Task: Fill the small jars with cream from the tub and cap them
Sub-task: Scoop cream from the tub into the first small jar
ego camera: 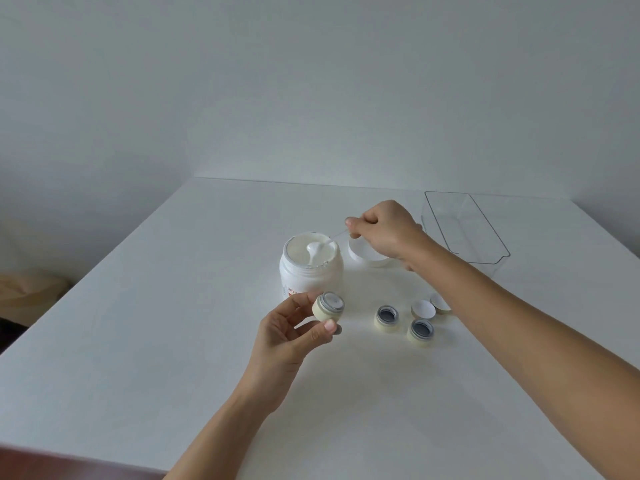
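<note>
Left hand (294, 327) pinches a small cream-coloured jar (328, 305), partly filled, before the open white plastic tub (311, 263). Right hand (382, 228) pinches a clear spatula (320, 245) loaded with cream. Two empty jars (387, 317) and loose caps (423, 309) wait uncapped on the bench (173, 306).

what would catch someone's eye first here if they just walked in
Probably the open tub of white cream mid-table, where the right hand pinches a thin clear spatula dipped into it. Next, the left hand in front, holding a small jar already part-filled, with two open small jars to its right.
</note>
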Motion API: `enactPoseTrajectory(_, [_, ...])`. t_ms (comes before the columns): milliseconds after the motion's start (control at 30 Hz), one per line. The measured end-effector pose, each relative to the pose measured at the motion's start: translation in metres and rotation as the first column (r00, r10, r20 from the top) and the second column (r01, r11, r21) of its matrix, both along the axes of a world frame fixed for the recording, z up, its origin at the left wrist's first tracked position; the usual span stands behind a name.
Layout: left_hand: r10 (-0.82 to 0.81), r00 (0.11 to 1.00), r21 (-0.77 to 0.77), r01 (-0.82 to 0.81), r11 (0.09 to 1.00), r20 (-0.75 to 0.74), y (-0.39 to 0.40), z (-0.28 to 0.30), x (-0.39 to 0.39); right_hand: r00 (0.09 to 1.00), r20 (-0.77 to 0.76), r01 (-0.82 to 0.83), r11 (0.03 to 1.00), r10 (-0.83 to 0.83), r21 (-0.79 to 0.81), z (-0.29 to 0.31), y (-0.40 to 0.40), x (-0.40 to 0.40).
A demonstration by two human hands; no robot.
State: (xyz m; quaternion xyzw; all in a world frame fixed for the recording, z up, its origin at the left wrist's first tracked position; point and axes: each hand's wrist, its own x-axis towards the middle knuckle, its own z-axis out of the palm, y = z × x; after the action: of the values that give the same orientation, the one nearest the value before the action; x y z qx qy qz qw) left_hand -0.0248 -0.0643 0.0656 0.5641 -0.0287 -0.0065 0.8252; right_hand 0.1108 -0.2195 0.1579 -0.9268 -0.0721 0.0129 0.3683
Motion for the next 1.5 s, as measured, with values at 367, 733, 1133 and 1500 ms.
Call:
enactPoseTrajectory(367, [0.049, 0.999, -0.036, -0.050, 0.998, -0.016, 0.000, 0.002, 0.000, 0.972, -0.205, -0.042, 0.941, 0.117, 0.337, 0.000, -0.021, -0.023])
enactPoseTrajectory(733, [0.054, 0.999, -0.056, -0.054, 0.997, -0.004, 0.000, 0.005, -0.001, 0.996, -0.069, -0.054, 0.995, 0.060, 0.081, -0.009, -0.027, -0.055])
enactPoseTrajectory(1133, [0.063, 0.998, -0.081, -0.065, 0.995, -0.028, 0.000, 0.003, 0.000, 0.919, 0.395, -0.049, 0.991, -0.004, 0.125, -0.010, -0.027, -0.072])
enactPoseTrajectory(1500, [0.064, 0.998, -0.107, -0.067, 0.992, -0.029, -0.001, 0.003, 0.000, 0.346, 0.914, -0.016, 0.975, 0.213, -0.221, -0.037, -0.032, -0.088])
